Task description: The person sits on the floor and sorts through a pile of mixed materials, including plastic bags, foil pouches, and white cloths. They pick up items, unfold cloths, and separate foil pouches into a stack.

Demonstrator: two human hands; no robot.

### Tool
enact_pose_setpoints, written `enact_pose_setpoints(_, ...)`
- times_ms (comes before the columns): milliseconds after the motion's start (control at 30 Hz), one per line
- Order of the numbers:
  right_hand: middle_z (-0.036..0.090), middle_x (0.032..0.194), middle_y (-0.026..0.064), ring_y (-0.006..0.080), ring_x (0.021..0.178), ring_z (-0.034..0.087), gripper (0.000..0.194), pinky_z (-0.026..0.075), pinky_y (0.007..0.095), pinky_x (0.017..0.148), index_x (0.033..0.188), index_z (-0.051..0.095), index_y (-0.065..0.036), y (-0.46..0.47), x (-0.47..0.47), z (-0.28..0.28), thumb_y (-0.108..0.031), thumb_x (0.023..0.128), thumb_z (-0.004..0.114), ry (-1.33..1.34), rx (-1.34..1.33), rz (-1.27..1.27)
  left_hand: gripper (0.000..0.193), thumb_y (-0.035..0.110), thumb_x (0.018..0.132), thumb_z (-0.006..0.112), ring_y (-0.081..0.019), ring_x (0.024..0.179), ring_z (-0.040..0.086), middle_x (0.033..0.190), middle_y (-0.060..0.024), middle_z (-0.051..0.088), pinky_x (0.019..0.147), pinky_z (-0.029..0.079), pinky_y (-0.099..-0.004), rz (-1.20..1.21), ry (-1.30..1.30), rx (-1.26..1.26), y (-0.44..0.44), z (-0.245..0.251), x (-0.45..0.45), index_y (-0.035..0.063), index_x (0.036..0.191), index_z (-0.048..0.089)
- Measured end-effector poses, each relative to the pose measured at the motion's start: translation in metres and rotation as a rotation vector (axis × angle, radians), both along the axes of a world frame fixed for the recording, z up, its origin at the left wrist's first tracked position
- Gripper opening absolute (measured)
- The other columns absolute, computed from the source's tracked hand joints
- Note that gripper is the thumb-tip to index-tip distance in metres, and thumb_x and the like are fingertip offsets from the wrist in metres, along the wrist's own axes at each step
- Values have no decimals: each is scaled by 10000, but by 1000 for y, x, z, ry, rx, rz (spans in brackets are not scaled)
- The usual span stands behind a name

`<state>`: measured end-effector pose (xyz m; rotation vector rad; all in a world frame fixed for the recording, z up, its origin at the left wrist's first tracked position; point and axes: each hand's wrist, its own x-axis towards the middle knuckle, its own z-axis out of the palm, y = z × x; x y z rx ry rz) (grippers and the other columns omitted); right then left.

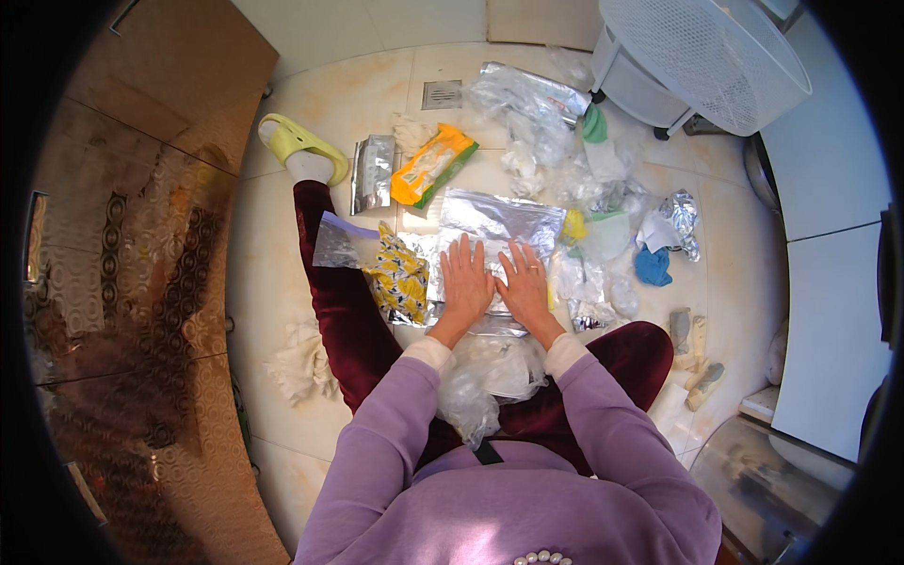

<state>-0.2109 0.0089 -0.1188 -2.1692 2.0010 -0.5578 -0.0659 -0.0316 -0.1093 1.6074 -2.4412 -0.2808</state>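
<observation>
Both palms lie flat, side by side, on a silver foil zip pouch (494,212) on the floor before me. My left hand (466,279) has its fingers slightly spread over the left part of the foil. Beside it, my right hand (524,282), with a ring on one finger, rests on the right part; the thumbs almost meet. Left of the pouch is a yellow floral-patterned piece of fabric or wrap (399,279), next to a clear plastic bag with a purple edge (344,242). Crumpled clear plastic bags (487,388) sit in my lap, below my wrists.
An orange-and-green packet (431,166) and a silver packet (372,173) lie beyond the pouch. Clear plastic (530,113), a blue crumpled piece (652,266) and foil (681,219) litter the right. A white wheeled mesh basket (706,63) stands far right; brown cabinets (141,282) line the left.
</observation>
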Motion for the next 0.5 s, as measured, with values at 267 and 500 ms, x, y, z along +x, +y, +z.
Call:
enact_pose_setpoints(267,695,1042,136,342,918,665,303,511,431,795,1158,649,-111,-102,-63,74,-292,915,636,-285,29,-246,759,498,910,536,-447,1446,175,1582,-234,188,1154,119,-610,47,-37,33,5,-22,-6,39,1488,359)
enact_pose_setpoints(500,577,1240,231,391,1238,486,691,419,448,991,1323,487,-3,-249,-126,31,-352,797,768,-56,-195,-467,736,467,884,584,-454,1436,197,1559,-247,235,1154,129,-609,53,28,48,1,-16,-5,31,1451,409)
